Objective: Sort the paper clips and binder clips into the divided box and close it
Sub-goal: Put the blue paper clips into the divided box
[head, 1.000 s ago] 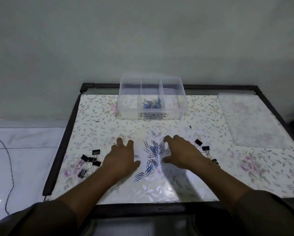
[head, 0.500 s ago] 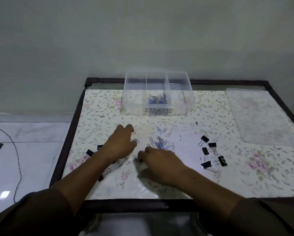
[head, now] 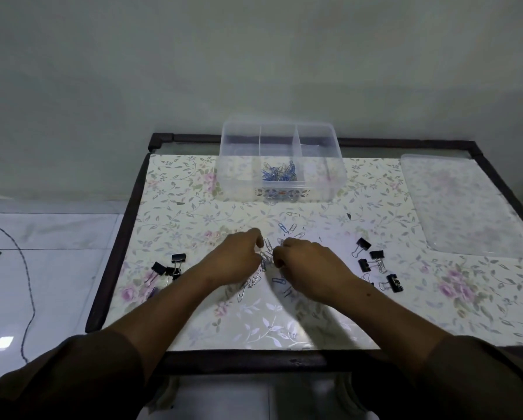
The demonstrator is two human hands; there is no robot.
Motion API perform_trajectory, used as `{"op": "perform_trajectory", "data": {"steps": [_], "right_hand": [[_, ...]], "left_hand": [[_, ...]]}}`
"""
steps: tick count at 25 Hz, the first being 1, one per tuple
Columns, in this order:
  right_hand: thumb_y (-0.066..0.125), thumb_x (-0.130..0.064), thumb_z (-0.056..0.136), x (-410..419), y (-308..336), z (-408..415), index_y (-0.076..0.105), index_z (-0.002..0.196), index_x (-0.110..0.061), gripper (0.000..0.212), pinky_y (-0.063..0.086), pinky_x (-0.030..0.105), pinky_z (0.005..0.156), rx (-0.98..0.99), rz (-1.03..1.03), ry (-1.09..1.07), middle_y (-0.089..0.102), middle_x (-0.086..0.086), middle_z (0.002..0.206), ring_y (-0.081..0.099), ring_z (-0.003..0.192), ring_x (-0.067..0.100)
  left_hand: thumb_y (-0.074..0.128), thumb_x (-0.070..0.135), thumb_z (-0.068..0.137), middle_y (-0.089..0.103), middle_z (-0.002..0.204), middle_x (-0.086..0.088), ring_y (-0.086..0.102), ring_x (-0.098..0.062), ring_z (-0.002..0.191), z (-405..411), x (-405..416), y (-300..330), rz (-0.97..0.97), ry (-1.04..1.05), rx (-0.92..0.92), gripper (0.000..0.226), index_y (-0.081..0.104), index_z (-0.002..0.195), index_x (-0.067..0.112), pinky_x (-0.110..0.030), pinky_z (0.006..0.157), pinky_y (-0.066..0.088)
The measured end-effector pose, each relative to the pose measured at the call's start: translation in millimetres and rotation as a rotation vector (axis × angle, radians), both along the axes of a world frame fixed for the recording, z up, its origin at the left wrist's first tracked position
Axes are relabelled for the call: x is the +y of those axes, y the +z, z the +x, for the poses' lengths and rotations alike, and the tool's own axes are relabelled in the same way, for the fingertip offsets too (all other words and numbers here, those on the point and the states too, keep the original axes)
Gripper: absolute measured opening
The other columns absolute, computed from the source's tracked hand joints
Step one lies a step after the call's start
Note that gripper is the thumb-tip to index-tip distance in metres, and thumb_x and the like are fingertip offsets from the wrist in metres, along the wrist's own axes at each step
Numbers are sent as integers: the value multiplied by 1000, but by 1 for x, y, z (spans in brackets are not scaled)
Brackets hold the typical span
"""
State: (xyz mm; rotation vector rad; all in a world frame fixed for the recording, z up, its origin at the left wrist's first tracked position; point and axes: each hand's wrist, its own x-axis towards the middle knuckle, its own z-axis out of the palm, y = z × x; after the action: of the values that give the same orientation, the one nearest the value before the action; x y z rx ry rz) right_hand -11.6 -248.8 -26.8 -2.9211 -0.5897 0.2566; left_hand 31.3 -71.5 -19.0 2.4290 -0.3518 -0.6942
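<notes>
A clear divided box [head: 314,189] stands at the table's far middle, with blue and silver paper clips [head: 280,174] in its centre compartment. Loose paper clips [head: 287,228] lie mid-table. My left hand [head: 234,257] and my right hand [head: 308,265] are cupped side by side over that heap, fingers curled around clips bunched between them. Black binder clips lie in two groups, one on the left [head: 166,268] and one on the right [head: 375,262].
The box's clear lid [head: 466,207] lies flat at the table's far right. The table has a floral cover [head: 284,322] and a dark wooden rim [head: 115,237]. A wall rises behind; tiled floor and a cable [head: 27,283] are at the left.
Both hands have drawn together over the paper clip heap, sweeping the clips into a tighter bunch between them. The camera has tilted slightly.
</notes>
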Motion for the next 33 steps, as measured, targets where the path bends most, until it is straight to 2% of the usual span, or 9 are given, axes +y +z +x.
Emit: {"op": "perform_trajectory", "data": {"steps": [4, 8, 14, 19, 22, 24, 27, 30, 33], "right_hand": [[58, -8, 86, 29, -7, -14, 65, 120, -19, 37, 58, 40, 66, -70, 53, 217, 65, 4, 115, 66, 96, 31], [60, -8, 87, 42, -24, -18, 68, 122, -16, 36, 57, 39, 70, -97, 1, 525, 68, 3, 122, 64, 101, 28], [58, -13, 88, -9, -9, 4, 72, 108, -19, 25, 57, 37, 70, -37, -89, 288, 69, 0, 113, 65, 101, 25], [56, -23, 98, -54, -9, 34, 67, 122, -21, 26, 55, 43, 89, -31, 167, -108, 65, 2, 126, 63, 111, 24], [51, -22, 101, -66, -20, 54, 52, 143, -18, 43, 51, 46, 99, -43, 139, -230, 52, 8, 147, 53, 128, 30], [48, -24, 102, -64, -25, 62, 45, 148, -19, 47, 50, 47, 98, -31, 74, -221, 48, 8, 151, 49, 131, 33], [51, -26, 100, -54, -19, 60, 56, 137, -23, 38, 51, 40, 89, 36, 83, -121, 54, 5, 137, 51, 122, 27], [63, -29, 94, -44, -9, 47, 63, 127, -21, 34, 52, 39, 85, 166, 136, -49, 57, 3, 122, 58, 106, 23], [71, -33, 87, -42, -2, 32, 65, 119, -22, 34, 51, 38, 83, 265, 108, -15, 57, 1, 112, 59, 98, 22]], "left_hand": [[48, 12, 93, 69, 92, -7, 68, -26, 83, 18, 21, 9, -59, 207, -48, 17, 59, 103, 20, -36, 68, 53], [54, 18, 93, 64, 102, -9, 62, -24, 87, 25, 36, 4, 80, 177, -113, 16, 57, 108, 16, -33, 68, 47], [57, 28, 92, 43, 125, -21, 51, -38, 110, 9, 15, -16, 369, -44, -201, 46, 41, 130, 7, -42, 85, 45], [59, 32, 93, 47, 122, -13, 55, -26, 96, -11, -13, -15, 97, -225, -127, 40, 48, 127, 15, -37, 86, 48], [64, 36, 90, 48, 120, -11, 56, -23, 91, -10, -10, 0, 99, -210, -124, 46, 46, 127, 16, -35, 80, 47], [70, 38, 85, 46, 119, -13, 57, -29, 94, -11, 1, 4, 283, -217, -106, 59, 39, 129, 12, -34, 72, 43], [72, 23, 81, 46, 117, -15, 59, -34, 97, -22, 8, 2, 489, -303, 22, 68, 32, 134, 12, -31, 65, 40], [66, 8, 79, 43, 101, -9, 53, -29, 82, -25, -5, -5, 423, -304, -48, 50, 35, 117, 15, -31, 57, 36], [65, 8, 78, 41, 92, -4, 47, -23, 79, -16, -18, -12, 258, -257, -136, 40, 34, 100, 19, -29, 56, 31]]}}
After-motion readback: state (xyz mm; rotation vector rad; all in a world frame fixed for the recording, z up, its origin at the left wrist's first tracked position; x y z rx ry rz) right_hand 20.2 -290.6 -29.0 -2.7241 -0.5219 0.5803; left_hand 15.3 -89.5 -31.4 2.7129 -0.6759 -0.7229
